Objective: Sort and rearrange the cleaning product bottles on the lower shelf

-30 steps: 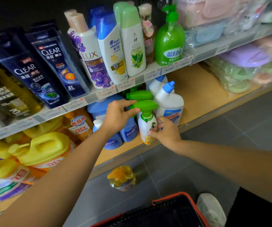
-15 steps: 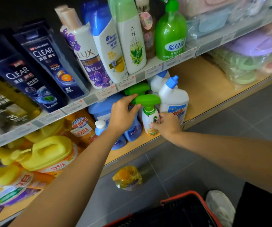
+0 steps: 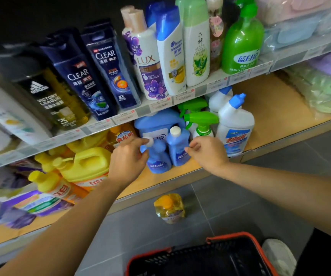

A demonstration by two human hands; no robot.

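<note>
On the wooden lower shelf stand two small blue bottles with white caps, one on the left and one on the right. My left hand pinches the left one at its cap. My right hand hovers with loosely curled fingers just right of the other blue bottle and holds nothing. A green-trigger spray bottle stands free behind that hand, with a second green sprayer further back. A big blue jug stands behind the small bottles, and white toilet-cleaner bottles stand to the right.
Yellow detergent jugs fill the shelf's left side. The upper shelf overhangs, lined with shampoo bottles. A yellow bottle lies on the grey floor. A black basket with a red rim sits below, beside a white shoe.
Both hands let go of the green spray bottle, which now stands on the shelf. My left hand moved down-left to the small blue bottle's cap; the right hand drew back slightly.
</note>
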